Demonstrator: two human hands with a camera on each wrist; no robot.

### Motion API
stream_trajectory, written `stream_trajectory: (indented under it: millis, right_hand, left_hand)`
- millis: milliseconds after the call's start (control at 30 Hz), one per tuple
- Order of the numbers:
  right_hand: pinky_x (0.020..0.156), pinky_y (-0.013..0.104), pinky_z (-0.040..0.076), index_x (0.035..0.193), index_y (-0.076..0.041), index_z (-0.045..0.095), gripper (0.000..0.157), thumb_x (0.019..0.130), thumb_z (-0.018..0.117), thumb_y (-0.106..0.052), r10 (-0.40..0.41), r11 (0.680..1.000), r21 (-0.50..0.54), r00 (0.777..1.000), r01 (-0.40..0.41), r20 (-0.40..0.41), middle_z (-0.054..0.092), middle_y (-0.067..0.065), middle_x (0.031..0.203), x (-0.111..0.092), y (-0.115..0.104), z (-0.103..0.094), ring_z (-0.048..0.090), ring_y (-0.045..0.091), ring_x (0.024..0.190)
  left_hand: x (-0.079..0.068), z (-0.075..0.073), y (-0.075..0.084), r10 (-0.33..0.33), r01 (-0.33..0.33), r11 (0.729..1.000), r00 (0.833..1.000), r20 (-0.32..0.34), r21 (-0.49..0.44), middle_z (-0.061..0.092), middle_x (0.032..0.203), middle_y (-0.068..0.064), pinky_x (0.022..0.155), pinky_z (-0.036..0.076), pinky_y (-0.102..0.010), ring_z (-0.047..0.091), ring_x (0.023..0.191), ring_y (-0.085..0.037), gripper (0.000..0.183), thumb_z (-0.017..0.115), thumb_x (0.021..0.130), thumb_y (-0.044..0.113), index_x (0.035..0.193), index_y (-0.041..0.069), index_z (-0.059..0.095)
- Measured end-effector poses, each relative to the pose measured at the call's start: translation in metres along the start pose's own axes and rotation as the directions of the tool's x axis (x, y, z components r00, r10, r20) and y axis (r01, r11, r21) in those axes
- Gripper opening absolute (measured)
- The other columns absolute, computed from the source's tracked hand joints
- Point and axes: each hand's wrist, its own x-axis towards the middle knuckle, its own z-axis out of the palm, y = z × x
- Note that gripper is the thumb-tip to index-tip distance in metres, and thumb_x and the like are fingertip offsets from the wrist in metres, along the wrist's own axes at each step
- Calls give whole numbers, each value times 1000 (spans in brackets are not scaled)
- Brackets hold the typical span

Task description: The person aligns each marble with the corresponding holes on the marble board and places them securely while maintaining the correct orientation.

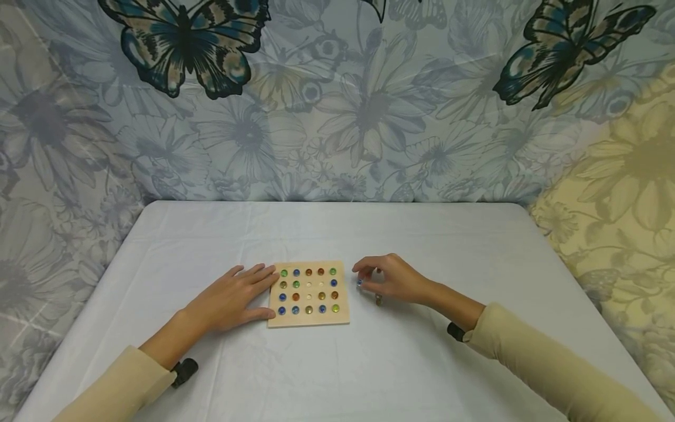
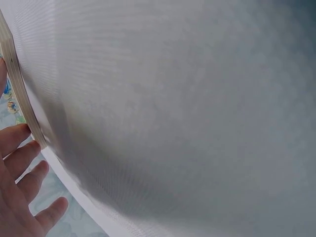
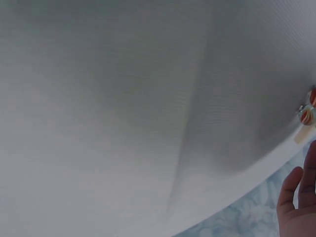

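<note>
A square wooden board lies flat on the table, with rows of blue, green, amber and red-brown glass marbles in its hollows. A few hollows near its middle look pale. My left hand rests at the board's left side, fingers spread and fairly straight, fingertips on the upper left edge and thumb at the lower left corner. To the right of the board, my right hand pinches a blue marble between thumb and fingertips. Loose marbles lie under that hand, partly hidden by it; red-streaked marbles show in the right wrist view.
A white cloth covers the table around the board. Behind the table's far edge hangs a fabric backdrop printed with flowers and butterflies. Dark wrist cameras sit at both sleeve cuffs.
</note>
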Motion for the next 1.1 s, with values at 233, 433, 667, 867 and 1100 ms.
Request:
stream_trajectory:
  millis: [233, 433, 667, 867, 1100]
  right_hand:
    - [82, 37, 55, 115, -5, 70, 30, 87, 77, -7, -20, 1000, -6, 1000, 20, -10, 73, -5, 98, 16, -10, 4, 65, 8, 88]
    - [84, 35, 54, 116, -6, 70, 29, 88, 76, -11, -6, 1000, 5, 1000, 6, 18, 73, -5, 100, 28, -17, 15, 65, 6, 91]
    - [88, 34, 53, 117, -6, 70, 29, 89, 76, -11, -11, 999, 31, 1000, 11, 20, 73, -6, 101, 41, -27, 23, 65, 6, 93]
    - [91, 34, 53, 117, -3, 69, 29, 90, 75, -11, -33, 998, 51, 999, 32, 28, 73, 2, 105, 49, -32, 30, 66, 10, 98]
    - [87, 29, 54, 118, -5, 69, 29, 91, 74, -13, -38, 999, -6, 999, 38, 38, 73, -1, 105, 56, -35, 35, 67, 10, 97]
  left_hand:
    - [0, -1, 1, -1, 1, 1000, 1000, -2, 1, 42, 155, -10, 109, 34, -61, 41, 140, -34, 79, 54, 94, 63, 150, 8, 46]
    - [-1, -2, 1, 1, -1, 1000, 1000, -2, -5, 42, 155, -10, 109, 34, -61, 41, 140, -34, 78, 55, 94, 62, 150, 8, 46]
    - [0, -1, 1, 2, -2, 1000, 1000, 0, 2, 42, 155, -10, 109, 34, -61, 41, 141, -34, 78, 54, 94, 63, 150, 8, 46]
    - [1, -1, 1, -5, 5, 1000, 1000, 12, 2, 40, 156, -9, 109, 33, -61, 39, 142, -33, 79, 51, 95, 65, 151, 10, 45]
    - [0, -1, 1, -5, 5, 1000, 1000, 7, -6, 40, 156, -9, 108, 34, -61, 40, 141, -33, 79, 51, 95, 64, 151, 10, 45]
